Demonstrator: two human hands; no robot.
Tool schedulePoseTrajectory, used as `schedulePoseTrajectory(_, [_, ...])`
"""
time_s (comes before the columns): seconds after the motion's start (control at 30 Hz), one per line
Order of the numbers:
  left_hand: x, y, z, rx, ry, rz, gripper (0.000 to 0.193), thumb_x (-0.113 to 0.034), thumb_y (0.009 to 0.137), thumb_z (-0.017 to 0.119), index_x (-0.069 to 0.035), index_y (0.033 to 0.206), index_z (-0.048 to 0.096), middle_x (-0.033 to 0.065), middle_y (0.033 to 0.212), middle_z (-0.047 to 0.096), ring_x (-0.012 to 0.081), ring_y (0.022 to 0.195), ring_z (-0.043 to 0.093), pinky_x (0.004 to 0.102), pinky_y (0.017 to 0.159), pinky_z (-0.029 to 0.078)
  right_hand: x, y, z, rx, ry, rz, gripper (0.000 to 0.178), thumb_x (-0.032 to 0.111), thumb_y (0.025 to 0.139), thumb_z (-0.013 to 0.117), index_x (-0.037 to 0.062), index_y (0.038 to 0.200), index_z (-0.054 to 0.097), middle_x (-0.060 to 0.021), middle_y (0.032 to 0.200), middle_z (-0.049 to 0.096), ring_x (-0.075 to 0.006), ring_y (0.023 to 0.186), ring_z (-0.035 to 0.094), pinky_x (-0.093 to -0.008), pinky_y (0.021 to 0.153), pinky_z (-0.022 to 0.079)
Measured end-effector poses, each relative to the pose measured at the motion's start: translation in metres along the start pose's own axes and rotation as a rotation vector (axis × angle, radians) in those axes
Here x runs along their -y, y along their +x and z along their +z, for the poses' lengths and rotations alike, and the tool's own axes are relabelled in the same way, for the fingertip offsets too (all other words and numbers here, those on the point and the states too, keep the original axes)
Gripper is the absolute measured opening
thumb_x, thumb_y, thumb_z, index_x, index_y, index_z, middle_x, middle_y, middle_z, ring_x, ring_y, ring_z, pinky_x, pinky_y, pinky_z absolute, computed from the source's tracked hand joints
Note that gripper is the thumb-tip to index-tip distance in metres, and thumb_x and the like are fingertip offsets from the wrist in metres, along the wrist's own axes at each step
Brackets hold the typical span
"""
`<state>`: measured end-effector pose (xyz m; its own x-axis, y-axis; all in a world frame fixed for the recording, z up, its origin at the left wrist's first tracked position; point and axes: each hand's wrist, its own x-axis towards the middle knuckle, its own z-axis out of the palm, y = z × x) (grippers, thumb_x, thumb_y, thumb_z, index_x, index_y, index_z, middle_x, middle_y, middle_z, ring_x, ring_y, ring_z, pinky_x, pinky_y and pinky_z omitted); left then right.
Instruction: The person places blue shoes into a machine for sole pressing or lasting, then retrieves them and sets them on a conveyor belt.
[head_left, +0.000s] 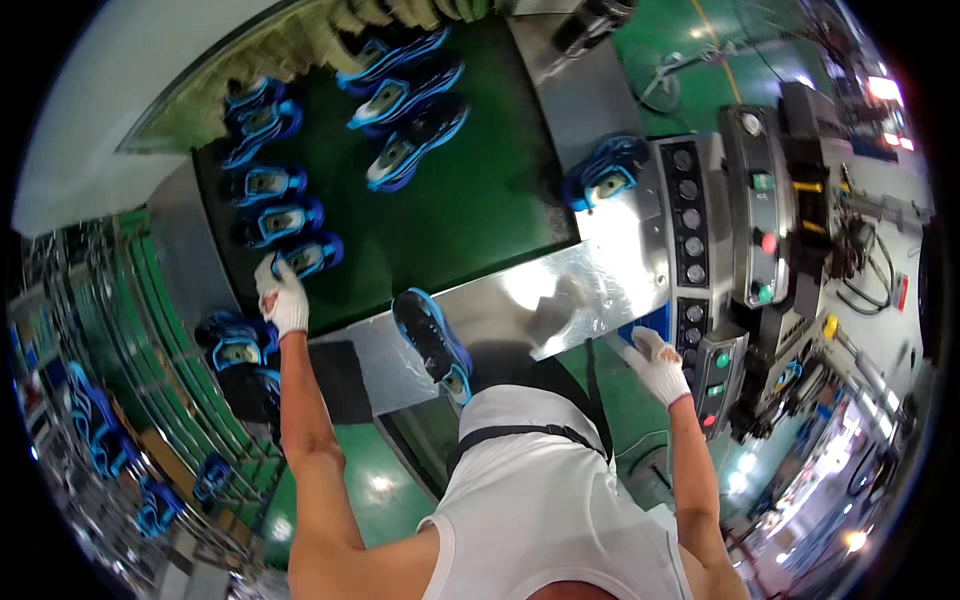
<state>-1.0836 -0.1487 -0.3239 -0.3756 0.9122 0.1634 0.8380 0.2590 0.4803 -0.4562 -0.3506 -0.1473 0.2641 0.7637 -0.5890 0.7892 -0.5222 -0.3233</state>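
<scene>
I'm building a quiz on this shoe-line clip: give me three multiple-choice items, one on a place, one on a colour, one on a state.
1. Where does the left hand reach?
A. The blue-and-black shoe at the near left edge of the green belt
B. The control panel
C. The wire rack

2. What colour are the gloves on both hands?
A. Black
B. White
C. Yellow

3. How does the dark shoe on the shiny metal plate lie?
A. Held in the right hand
B. Stacked on another shoe
C. Alone, with neither hand on it

Answers: 1 A, the gloved fingers meet that shoe at the belt's edge. 2 B, both gloves show white. 3 C, the right hand is away by the button panel, and the left is up at the belt.
</scene>
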Motion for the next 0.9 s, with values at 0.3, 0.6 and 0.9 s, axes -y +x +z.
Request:
schedulePoseTrajectory(0.3, [-0.098, -0.01, -0.053, 0.125, -0.06, 0.223, 0.027, -0.024, 0.106, 0.056, 0.0, 0.117, 0.065, 0.0188, 0.117, 0.067, 0.0361, 0.106, 0.065, 0.0432, 0.091, 0.051, 0.062, -0.01, 0.007, -0.054, 0.296, -0.188, 0.056, 0.034, 0.089, 0.074, 0.0046, 0.135, 0.061, -0.0205, 0.125, 0.069, -0.0366, 0.115, 0.067, -0.0427, 0.1, 0.051])
schedulePoseTrajectory(0.6, [-0.438, -0.159, -0.067, 0.721, -0.577, 1.001, 0.022, -0.008, 0.09, 0.071, -0.004, 0.112, 0.071, 0.0163, 0.107, 0.071, 0.0352, 0.097, 0.071, 0.0404, 0.084, 0.057, 0.081, -0.047, -0.021, -0.352, 0.362, -0.463, 0.076, 0.036, 0.085, 0.076, 0.0015, 0.146, 0.047, -0.0236, 0.145, 0.054, -0.0377, 0.136, 0.052, -0.0441, 0.111, 0.044])
schedulePoseTrajectory(0.9, [-0.718, -0.384, -0.072, 1.005, -0.846, 1.738, 0.025, -0.012, 0.09, 0.074, -0.002, 0.114, 0.071, 0.0161, 0.103, 0.073, 0.0293, 0.09, 0.074, 0.0347, 0.079, 0.058, -0.165, -0.144, -0.089, -0.667, 0.86, -0.084, 0.046, 0.032, 0.076, 0.081, 0.0016, 0.108, 0.067, -0.013, 0.096, 0.071, -0.0232, 0.085, 0.068, -0.0381, 0.079, 0.055])
